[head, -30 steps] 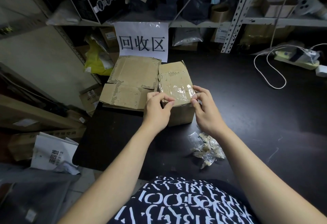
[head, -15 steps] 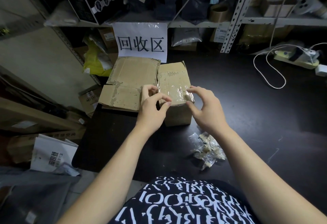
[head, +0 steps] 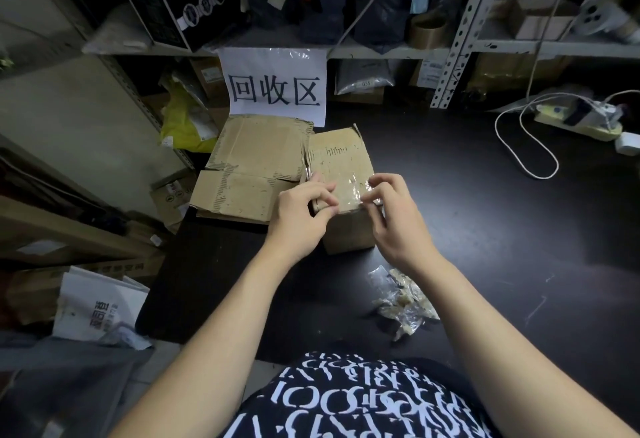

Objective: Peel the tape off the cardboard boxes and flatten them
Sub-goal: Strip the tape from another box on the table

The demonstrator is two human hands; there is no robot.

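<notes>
Box, taped, on worktop; flattened cardboard against box's left side. Left hand fingers pinch box's near edge; right hand fingers pinch tape at box's near-right corner. Risk: thin tape probably tears short if pulled steeply

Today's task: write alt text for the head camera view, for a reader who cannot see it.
A person's left hand pinches the near edge of a small brown cardboard box while the right hand pinches the clear tape on its top. Flattened brown cardboard lies left of it on the black table.
</notes>
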